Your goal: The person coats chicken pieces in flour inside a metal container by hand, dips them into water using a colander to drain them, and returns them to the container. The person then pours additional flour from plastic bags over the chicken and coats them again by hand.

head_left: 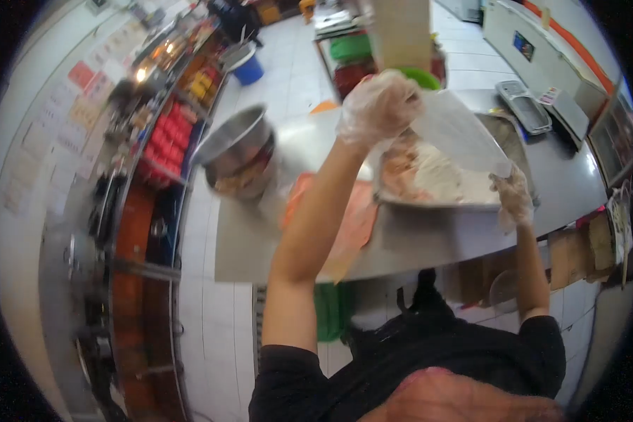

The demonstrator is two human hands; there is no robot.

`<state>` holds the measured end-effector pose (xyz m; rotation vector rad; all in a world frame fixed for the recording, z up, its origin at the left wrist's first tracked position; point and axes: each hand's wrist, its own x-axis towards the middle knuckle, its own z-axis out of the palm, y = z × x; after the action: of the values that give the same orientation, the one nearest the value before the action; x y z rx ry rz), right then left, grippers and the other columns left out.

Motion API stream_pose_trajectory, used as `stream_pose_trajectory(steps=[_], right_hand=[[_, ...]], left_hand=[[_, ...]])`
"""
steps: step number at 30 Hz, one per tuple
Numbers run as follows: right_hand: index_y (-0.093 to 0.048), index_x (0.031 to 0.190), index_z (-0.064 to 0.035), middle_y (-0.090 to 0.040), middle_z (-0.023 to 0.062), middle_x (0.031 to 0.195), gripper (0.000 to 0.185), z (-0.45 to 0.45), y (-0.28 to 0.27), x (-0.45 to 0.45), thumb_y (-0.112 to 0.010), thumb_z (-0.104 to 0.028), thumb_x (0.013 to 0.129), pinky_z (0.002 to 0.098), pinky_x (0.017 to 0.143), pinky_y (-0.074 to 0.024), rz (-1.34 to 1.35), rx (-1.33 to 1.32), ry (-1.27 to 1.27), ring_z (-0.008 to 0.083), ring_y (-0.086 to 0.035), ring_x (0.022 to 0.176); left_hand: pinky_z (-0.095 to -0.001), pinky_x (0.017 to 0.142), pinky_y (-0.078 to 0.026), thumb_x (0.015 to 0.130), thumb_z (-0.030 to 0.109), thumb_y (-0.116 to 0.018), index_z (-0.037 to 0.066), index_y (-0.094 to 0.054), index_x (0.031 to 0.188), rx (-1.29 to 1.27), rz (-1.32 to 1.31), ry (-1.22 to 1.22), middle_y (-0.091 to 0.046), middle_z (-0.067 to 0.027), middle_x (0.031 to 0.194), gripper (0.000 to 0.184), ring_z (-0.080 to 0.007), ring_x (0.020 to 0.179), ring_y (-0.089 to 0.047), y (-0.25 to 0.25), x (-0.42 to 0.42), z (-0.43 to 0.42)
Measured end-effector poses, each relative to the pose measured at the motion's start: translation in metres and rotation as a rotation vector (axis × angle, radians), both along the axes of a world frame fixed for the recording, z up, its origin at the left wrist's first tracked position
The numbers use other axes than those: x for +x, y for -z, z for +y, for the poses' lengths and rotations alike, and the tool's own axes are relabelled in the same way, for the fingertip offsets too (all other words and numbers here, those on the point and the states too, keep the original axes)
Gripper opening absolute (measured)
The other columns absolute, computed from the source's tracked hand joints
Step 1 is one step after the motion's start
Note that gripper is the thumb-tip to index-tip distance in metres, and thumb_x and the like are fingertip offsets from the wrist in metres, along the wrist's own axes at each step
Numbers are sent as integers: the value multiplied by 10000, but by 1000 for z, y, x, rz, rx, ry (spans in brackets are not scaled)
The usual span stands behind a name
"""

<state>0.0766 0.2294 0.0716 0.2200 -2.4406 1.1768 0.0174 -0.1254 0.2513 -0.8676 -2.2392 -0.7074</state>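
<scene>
My left hand (381, 107), in a clear plastic glove, is raised over the far edge of a metal tray (429, 205), its fingers closed on one end of a whitish plastic bag (457, 119). Lower down on the right, my gloved right hand (513, 197) grips the bag's other end near the tray's right side. Beneath the bag, a heap of white powder (439, 172) lies in the tray beside pinkish pieces that look like raw meat (401, 169). The bag hides part of the tray.
Left of my left arm, a steel bowl (235, 141) stands tilted or blurred near the steel table's (246, 246) edge. An orange-red cutting board (359, 218) lies under my forearm. A lidded metal tray (524, 105) sits at the right. A blue bucket (247, 70) stands on the floor.
</scene>
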Motion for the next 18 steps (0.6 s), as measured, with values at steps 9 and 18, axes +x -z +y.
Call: stream_pose_trajectory(steps=[9, 18], right_hand=[[-687, 1058, -71, -700, 39, 955, 179, -364, 14, 217, -665, -99, 883, 287, 685, -513, -941, -593, -722, 121, -617, 752], [-669, 1058, -76, -668, 66, 851, 265, -511, 166, 363, -645, -242, 852, 318, 627, -521, -1432, 267, -1307, 172, -630, 717]], left_hand=[[-402, 600, -517, 744, 152, -609, 97, -643, 689, -464, 18, -343, -605, -113, 689, 85, -289, 663, -631, -39, 293, -269], [-369, 758, -506, 763, 220, -722, 37, -702, 877, 203, -970, -1273, -669, -139, 865, 216, -291, 845, -641, 142, 592, -391]])
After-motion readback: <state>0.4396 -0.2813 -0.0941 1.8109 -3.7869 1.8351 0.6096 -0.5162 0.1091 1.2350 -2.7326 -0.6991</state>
